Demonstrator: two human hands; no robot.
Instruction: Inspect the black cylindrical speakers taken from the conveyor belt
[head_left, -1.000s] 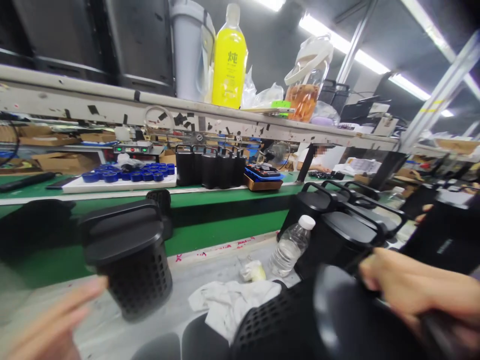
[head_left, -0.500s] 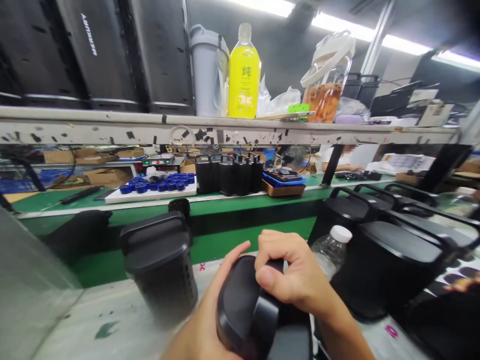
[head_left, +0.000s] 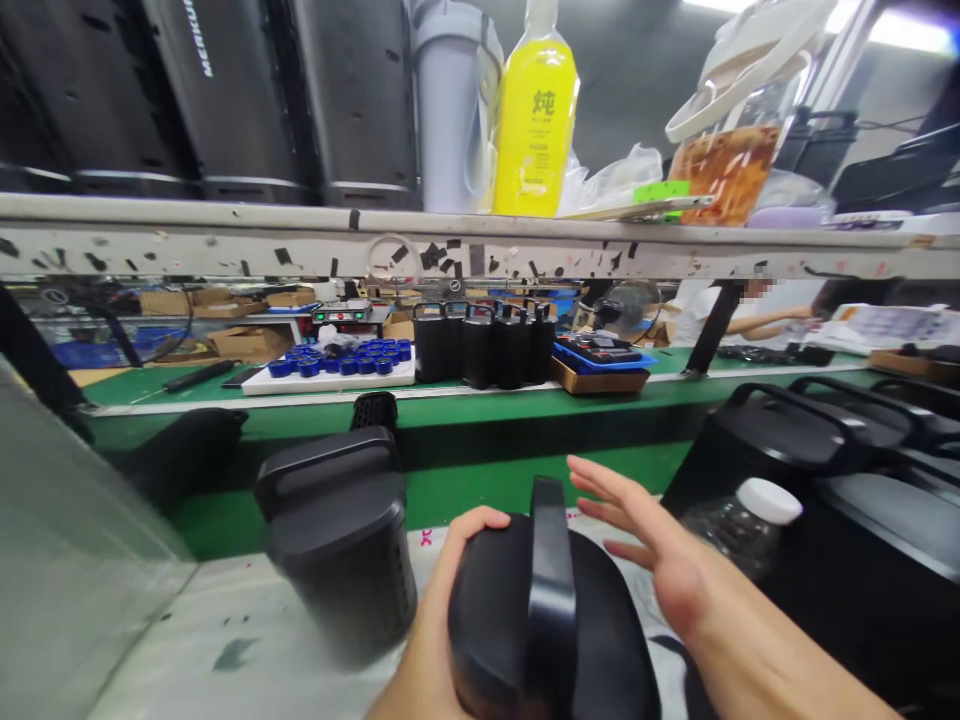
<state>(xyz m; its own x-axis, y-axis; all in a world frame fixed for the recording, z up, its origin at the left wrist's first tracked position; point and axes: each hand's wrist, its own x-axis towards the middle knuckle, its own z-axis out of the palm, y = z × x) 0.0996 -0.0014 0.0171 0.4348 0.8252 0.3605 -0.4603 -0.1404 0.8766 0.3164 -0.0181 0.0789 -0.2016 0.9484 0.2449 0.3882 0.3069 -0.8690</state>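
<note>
A black speaker with a strap handle [head_left: 547,620] lies close to me at the bottom middle, its rounded top turned toward the camera. My left hand [head_left: 439,610] grips its left side, thumb over the top edge. My right hand [head_left: 652,550] hovers just right of the handle, fingers spread and flat, holding nothing. A second black speaker [head_left: 337,545] stands upright to the left on the grey bench [head_left: 187,650].
More black speakers [head_left: 810,470] crowd the right, with a clear water bottle [head_left: 739,525] in front. A green conveyor [head_left: 480,440] runs behind, carrying upright speakers [head_left: 484,345] and a tray of blue caps [head_left: 337,362]. An overhead shelf [head_left: 480,245] holds a yellow bottle [head_left: 534,110] and jars.
My right hand has let go of the handle and opened beside it. The speaker has turned so its top and handle face me. The view has shifted closer.
</note>
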